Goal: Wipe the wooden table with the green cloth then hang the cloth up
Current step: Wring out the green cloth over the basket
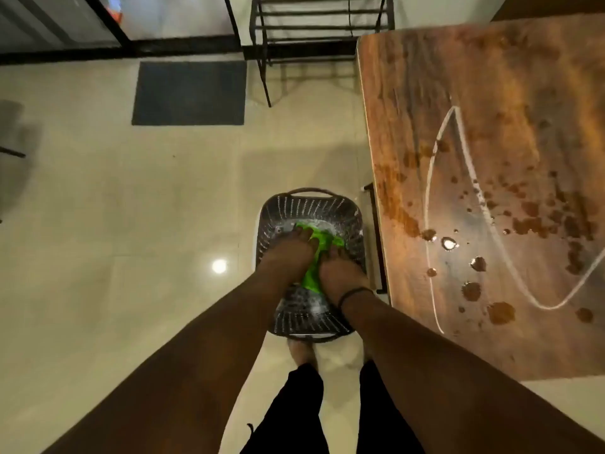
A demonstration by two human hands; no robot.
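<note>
The floor (114,224) is the biggest thing, pale shiny tiles w/ a bright light spot on it. Next is the wooden table (491,93) on the right side; it has lots of water drops and wet brown spots, so it prob. hasn't been wiped dry yet. A thin white cord (435,152) loops over the top of it. Far back stands a black metal rack (314,27), maybe a spot to hang things later, and a dark mat (190,93) lies flat near it. Close to the table edge, down on the floor, sits a gray basket (311,204) w/ holes in its walls and a handle at the far end; it looks wet inside. The person bends over it, both arms going down into it. The left hand (288,253) and right hand (340,273) are side by side, each w/ fingers curled round the green cloth (312,273), which is bunched up between them inside the basket. It looks like the cloth is being squeezed there so drips fall in the basket, not on the floor. A thin black band (355,292) goes round the right wrist.
</note>
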